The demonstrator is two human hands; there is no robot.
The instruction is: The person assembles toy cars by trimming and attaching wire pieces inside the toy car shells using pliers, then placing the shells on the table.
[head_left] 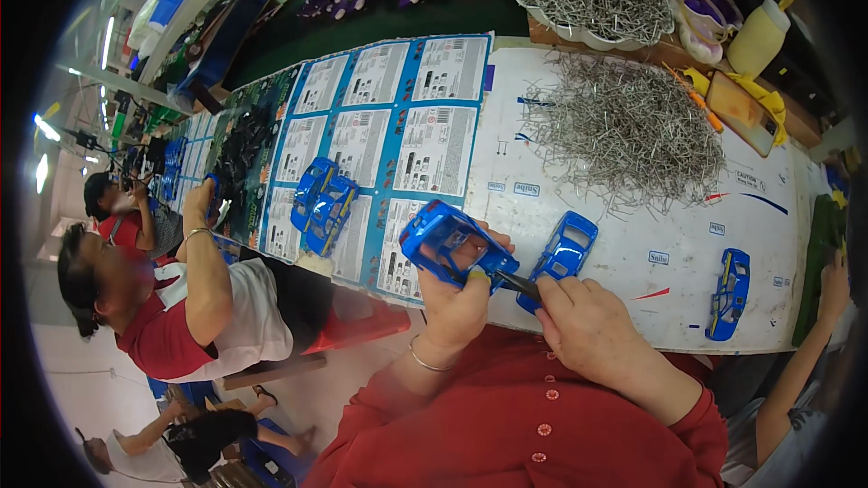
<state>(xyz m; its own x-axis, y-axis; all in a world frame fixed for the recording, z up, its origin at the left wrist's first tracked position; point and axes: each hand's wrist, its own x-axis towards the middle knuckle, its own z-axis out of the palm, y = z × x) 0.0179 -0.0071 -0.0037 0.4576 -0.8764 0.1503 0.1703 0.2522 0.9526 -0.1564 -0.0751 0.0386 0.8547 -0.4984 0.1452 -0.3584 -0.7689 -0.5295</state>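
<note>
My left hand (455, 312) grips a glossy blue toy car body shell (432, 228), tilted so its window openings show. A slim dark tool (519, 285) is pinched in the fingers of my right hand (592, 325). Its tip meets the shell's edge near my left thumb; what kind of tool it is cannot be made out. Just beyond my right fingers, a second blue car shell (570, 244) lies on the white tabletop (624, 285). Further right is another blue car shell (729, 294). More blue shells (321, 208) sit to the left on printed sheets.
A loose heap of thin metal pins (633, 131) spreads across the table's far side. Behind it stands a white bowl (571, 36) full of pins. A yellowish squeeze bottle (758, 41) and an orange pen-like tool (696, 101) are at far right. Co-workers (208, 303) sit left and right.
</note>
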